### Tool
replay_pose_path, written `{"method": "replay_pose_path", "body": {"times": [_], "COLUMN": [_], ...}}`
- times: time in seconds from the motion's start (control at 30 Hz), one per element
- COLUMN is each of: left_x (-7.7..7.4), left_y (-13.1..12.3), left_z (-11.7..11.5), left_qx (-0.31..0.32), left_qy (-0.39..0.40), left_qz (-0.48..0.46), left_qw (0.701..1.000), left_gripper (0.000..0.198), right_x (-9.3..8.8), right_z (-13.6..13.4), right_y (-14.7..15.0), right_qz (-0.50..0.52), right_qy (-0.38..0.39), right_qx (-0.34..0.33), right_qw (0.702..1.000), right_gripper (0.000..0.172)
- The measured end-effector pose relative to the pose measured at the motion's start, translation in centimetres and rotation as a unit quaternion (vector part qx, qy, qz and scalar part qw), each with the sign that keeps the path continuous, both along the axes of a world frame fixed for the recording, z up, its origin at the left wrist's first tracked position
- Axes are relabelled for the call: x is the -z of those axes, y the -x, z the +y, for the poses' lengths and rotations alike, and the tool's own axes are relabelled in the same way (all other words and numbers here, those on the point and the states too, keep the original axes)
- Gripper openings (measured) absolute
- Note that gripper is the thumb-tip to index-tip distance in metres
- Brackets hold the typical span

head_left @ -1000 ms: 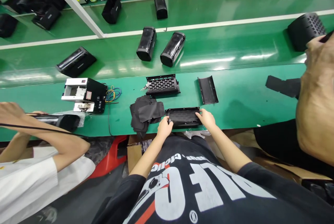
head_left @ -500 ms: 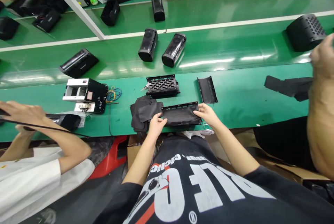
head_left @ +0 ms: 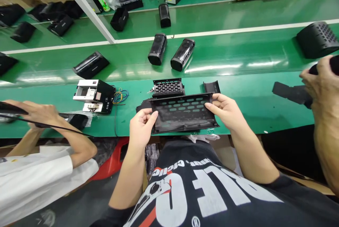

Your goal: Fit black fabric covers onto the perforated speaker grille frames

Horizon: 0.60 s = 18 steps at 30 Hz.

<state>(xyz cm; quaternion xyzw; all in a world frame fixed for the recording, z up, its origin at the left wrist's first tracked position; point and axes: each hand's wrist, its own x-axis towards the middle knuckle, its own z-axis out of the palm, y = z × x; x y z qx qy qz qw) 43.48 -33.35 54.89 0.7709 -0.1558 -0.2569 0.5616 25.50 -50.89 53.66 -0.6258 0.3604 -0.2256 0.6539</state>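
Observation:
Between my hands is a black slotted plastic cover (head_left: 184,112), raised off the bench with its hollow side toward me. My left hand (head_left: 142,124) pinches its left end, thumb on the inside. At the right end my right hand (head_left: 225,110) grips the edge, thumb pressed on the inner face. Dark sheet material seems to lie along the lower part of the cover. Partly hidden behind it is a pile of black sheets (head_left: 144,105). Just beyond lie a stack of slotted covers (head_left: 168,87) and a single curved cover (head_left: 212,87).
A black-and-white machine (head_left: 94,96) with coiled wires stands left on the green bench (head_left: 246,96). Several black speaker-like units, one here (head_left: 182,54), lie on the conveyor beyond. Co-workers' hands are busy at left (head_left: 39,112) and right (head_left: 323,82), beside black sheets (head_left: 291,93).
Both hands have lifted the cover from the bench toward me and tilted it, so its slots show. It now hides most of the sheet pile. The view has shifted slightly.

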Motion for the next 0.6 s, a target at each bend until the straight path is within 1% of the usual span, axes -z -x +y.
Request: {"method": "replay_pose_path", "body": {"times": [0.1,0.23,0.4,0.5,0.6], "left_x": [-0.9,-1.9,-3.0,-3.7,-4.1], "left_y": [0.0,-0.1,-0.2,-0.3,-0.4], "left_z": [-0.1,-0.1,-0.4,-0.6,-0.6], "left_qx": [-0.009,-0.014,-0.007,-0.006,0.001], "left_qy": [0.007,0.007,-0.002,-0.003,0.000], "left_qz": [0.003,0.028,0.031,0.022,0.029], "left_qw": [1.000,0.999,1.000,1.000,1.000], "left_gripper": [0.029,0.033,0.023,0.019,0.019], "right_x": [-0.8,-1.5,-2.3,-2.4,-2.4], "right_z": [0.0,-0.1,-0.2,-0.2,-0.3], "right_y": [-0.1,-0.1,-0.1,-0.2,-0.5], "right_qz": [-0.021,-0.031,-0.051,-0.043,-0.028], "right_qy": [-0.014,-0.027,-0.067,-0.063,-0.064], "right_qx": [-0.010,-0.012,-0.021,-0.002,0.014], "right_qw": [1.000,0.999,0.996,0.997,0.997], "right_gripper": [0.035,0.038,0.042,0.037,0.033]}}
